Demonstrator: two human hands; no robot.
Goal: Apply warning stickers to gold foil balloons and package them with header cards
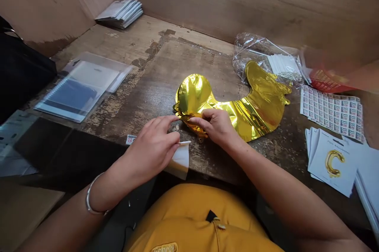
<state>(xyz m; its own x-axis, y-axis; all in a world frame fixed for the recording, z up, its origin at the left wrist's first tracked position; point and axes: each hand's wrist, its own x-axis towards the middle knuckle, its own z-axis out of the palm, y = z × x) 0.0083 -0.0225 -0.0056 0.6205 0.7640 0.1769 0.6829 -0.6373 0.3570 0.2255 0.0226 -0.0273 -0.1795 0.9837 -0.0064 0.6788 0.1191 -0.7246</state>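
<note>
A flat gold foil balloon (231, 110), curved like a letter C, lies on the worn wooden table in front of me. My right hand (214, 126) pinches its lower left edge, where the foil is folded over. At that same edge, the index finger of my left hand (156, 141) touches the foil. Between the thumb and curled fingers of my left hand is a small white paper slip (180, 159), hanging over the table's front edge. Under that hand a label with a red symbol (130, 140) partly shows.
White cards picturing a gold C (333, 163) and sticker sheets (333, 112) lie at the right. Behind the balloon is a clear plastic bag (254, 49) with white sticks. Clear sleeves (79, 86) lie left; stacked packets (120, 12) sit in the back corner, by wooden walls.
</note>
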